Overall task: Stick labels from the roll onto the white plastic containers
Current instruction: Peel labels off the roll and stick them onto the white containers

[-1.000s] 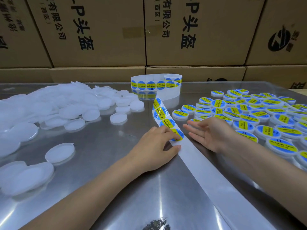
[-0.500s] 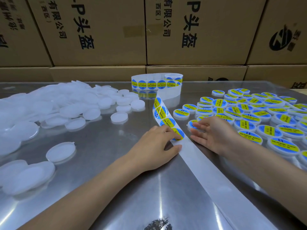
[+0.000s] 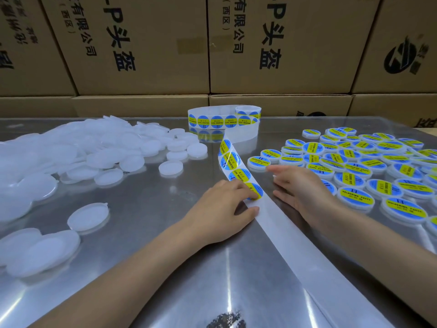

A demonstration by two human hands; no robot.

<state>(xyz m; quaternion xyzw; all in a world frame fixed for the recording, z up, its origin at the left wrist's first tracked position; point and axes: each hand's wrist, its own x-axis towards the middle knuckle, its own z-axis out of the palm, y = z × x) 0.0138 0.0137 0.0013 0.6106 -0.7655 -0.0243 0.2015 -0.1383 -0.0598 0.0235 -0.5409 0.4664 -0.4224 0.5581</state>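
Steel tabletop (image 3: 146, 233), head view: a person is peeling the next round blue-and-yellow label (image 3: 255, 191) off the white backing strip (image 3: 279, 223).
The left hand (image 3: 222, 209) pinches that label's edge; the right hand (image 3: 300, 183), fingers straight, reaches just beside the labelled white plastic containers (image 3: 354, 166). Next, probably: lift the label free and fetch a blank white container (image 3: 170, 167) from the pile to the left.

Round blue-and-yellow labels on the containers (image 3: 358, 198) at right read "SOLDERING PASTE" with "II" above. The same labels ran along the roll (image 3: 224, 119). Cardboard boxes (image 3: 142, 43) behind carried large black print: "-P头盔", "有限公司" and "(西区)".
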